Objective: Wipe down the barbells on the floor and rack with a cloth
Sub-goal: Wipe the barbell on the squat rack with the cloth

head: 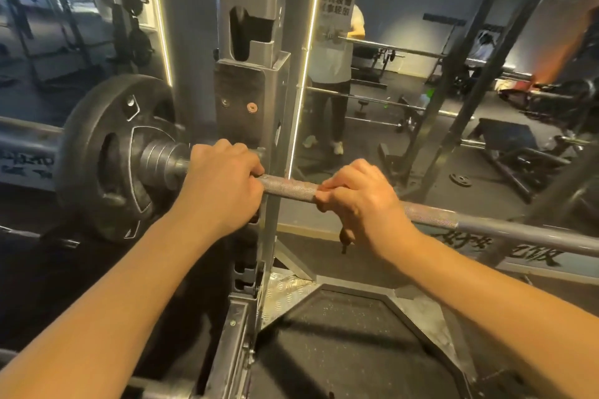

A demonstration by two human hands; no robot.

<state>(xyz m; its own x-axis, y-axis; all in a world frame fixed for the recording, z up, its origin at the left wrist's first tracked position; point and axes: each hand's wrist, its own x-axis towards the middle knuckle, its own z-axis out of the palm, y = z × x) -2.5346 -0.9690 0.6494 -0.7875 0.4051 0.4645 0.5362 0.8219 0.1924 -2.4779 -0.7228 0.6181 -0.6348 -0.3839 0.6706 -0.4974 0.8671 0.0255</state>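
A steel barbell (288, 186) with a knurled shaft runs across the view, carried by the grey rack upright (252, 81). A black weight plate (100, 155) is loaded on its left sleeve. My left hand (223, 178) grips the bar right beside the upright, close to the sleeve collar. My right hand (359, 194) grips the shaft a little further right, fingers curled over the top. A small dark bit hangs below my right hand; I cannot tell what it is. No cloth shows clearly.
A mirror (405, 42) behind the rack reflects a person, benches and other bars. The rack base with a checker plate (285, 288) and a black platform (350, 340) lies below. A grey crossbar (534, 233) with painted characters runs lower right.
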